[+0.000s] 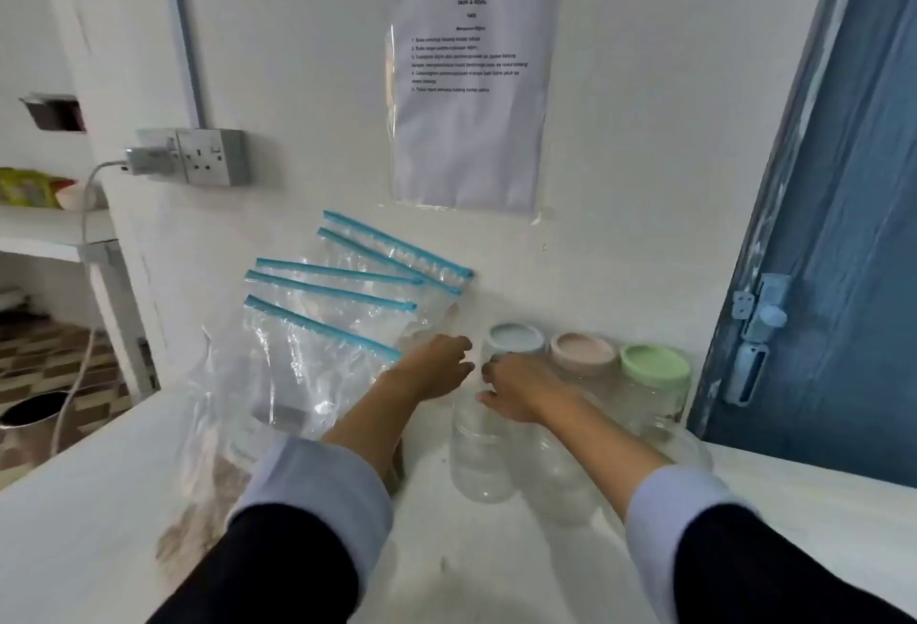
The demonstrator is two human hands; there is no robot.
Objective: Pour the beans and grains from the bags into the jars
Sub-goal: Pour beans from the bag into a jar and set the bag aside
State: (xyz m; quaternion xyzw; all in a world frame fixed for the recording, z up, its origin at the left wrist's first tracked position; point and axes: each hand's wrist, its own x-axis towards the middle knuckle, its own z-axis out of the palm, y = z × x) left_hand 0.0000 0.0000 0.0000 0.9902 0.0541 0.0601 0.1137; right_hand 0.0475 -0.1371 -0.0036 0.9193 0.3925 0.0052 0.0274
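The right hand [516,393] curls over the shoulder of the clear jar with the pale blue lid [513,339], thumb and fingers bent round the glass just under that lid. Whether they press firmly or only rest there is hard to tell, since motion blur smears the fingertips. The left hand [439,365] reaches to the same jar from the other side, its fingers loosely bent toward the lid's edge; it seems to touch or nearly touch, and I cannot say that it holds anything.

The step looks like taking the first jar and getting its lid off. To do that well, one hand should steady the glass body low down while the other turns the lid. The jar should also be drawn toward the front edge of the worktop [99,514], away from its neighbours, so that nothing gets knocked.

Just beside it, along the back edge toward the right corner, stand the jar with the beige lid [583,350] and the jar with the green lid [655,365], all three close together.

To the left, the zip bags [317,355] with blue seals lean in a stack against the wall at the back edge.

Their contents are hard to make out. The plastic reads mostly as clear, with brownish and grey patches low down that may be grains. The jars' bases blur into the white surface. The printed sheet [471,87] on the wall is unreadable.
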